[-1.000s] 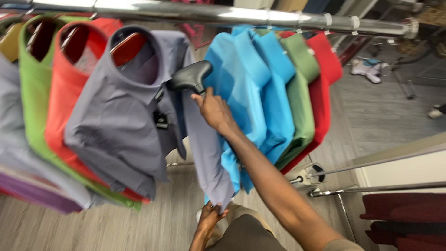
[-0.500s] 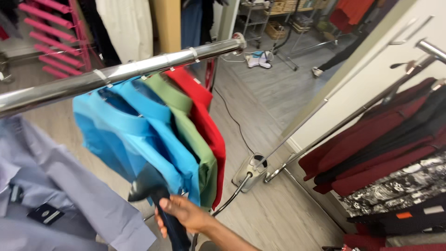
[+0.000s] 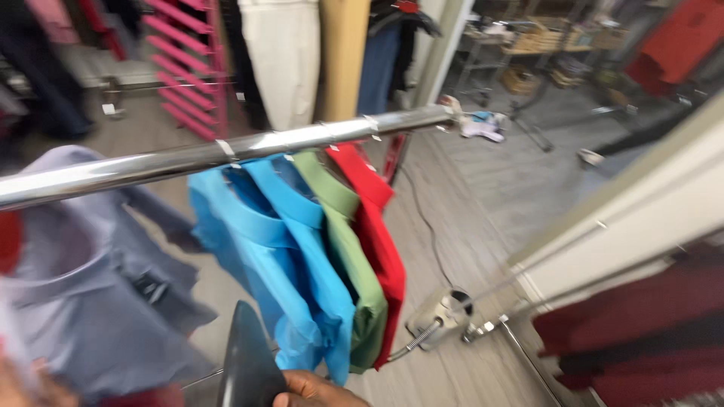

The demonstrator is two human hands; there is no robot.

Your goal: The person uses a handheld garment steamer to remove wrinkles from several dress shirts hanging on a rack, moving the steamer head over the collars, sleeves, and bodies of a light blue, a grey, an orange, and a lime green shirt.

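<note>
While the right hand (image 3: 320,390) grips it, black steamer head (image 3: 247,362) upright, tip toward the rail (image 3: 226,154); left hand unseen

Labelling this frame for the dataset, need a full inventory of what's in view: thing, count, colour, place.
rail: 1, chrome, across the upper left to centre
blue shirts: 2, bright blue, hanging side by side on the rail
green shirt: 1, green, right of the blue ones
red shirt: 1, red, last toward the rail's end
grey shirt: 1, lilac-grey, left, blurred
steamer base: 1, silver, on the floor, with a coiled hose
dark red garments: count unclear, lower right on another rack
pink rack: 1, pink, top left background
floor: grey planks
steamer head: 1, black, bottom centre
right hand: on the steamer head, mostly cut off by the frame
left hand: blurred, bottom left corner, by the grey shirt
</note>
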